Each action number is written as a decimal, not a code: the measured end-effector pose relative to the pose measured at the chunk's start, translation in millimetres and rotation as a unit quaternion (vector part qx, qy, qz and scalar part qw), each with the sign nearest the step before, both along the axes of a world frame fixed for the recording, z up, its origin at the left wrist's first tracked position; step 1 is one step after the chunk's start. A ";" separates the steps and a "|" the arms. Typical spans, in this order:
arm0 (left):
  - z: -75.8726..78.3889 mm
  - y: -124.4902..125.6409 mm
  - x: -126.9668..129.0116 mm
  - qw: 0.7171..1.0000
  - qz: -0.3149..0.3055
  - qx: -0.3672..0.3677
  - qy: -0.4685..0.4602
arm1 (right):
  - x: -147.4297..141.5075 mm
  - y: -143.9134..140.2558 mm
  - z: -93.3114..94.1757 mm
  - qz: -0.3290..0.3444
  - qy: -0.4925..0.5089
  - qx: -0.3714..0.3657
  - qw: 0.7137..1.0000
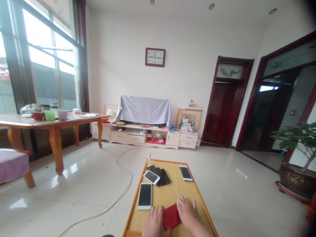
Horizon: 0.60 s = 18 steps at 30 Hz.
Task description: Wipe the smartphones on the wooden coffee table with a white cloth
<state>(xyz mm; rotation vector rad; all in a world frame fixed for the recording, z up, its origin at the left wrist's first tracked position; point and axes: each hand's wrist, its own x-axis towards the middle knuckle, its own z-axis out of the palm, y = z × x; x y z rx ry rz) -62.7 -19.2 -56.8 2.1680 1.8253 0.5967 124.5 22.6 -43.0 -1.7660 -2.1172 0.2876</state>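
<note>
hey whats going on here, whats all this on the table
A person has both hands on a folded red cloth at the near end of a wooden table: the left hand at its left side, the right hand at its right. A large white phone lies just beyond the left hand. Farther along, a smaller white phone lies against some overlapping dark, flat items, and another phone lies apart near the right edge.
</note>
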 end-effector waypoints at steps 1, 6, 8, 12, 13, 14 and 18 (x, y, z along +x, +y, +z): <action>0.0 1.2 -0.5 1.000 -0.003 -0.005 0.002 | -2.3 -0.1 -1.6 -0.011 -0.005 -0.003 1.000; -1.4 2.6 -3.3 1.000 -0.010 0.001 -0.003 | -37.4 -30.1 -9.5 0.147 0.006 -0.031 0.989; -0.8 0.2 -2.9 1.000 -0.007 0.003 -0.004 | -36.3 -36.6 -9.0 0.173 0.015 -0.027 0.984; 2.9 -4.7 0.1 1.000 0.008 0.014 0.003 | -6.0 -21.8 -4.2 0.035 -0.005 -0.026 0.999; 3.8 -5.2 0.7 1.000 0.007 0.013 0.005 | -1.0 -16.9 -2.7 0.003 -0.013 -0.032 0.999; 4.5 -5.6 1.1 1.000 0.005 0.013 0.007 | 0.3 -13.6 -1.2 -0.011 -0.020 -0.039 0.999; 5.1 -5.9 -0.4 1.000 -0.001 0.017 0.004 | -27.8 -23.8 3.0 0.065 -0.019 -0.055 0.996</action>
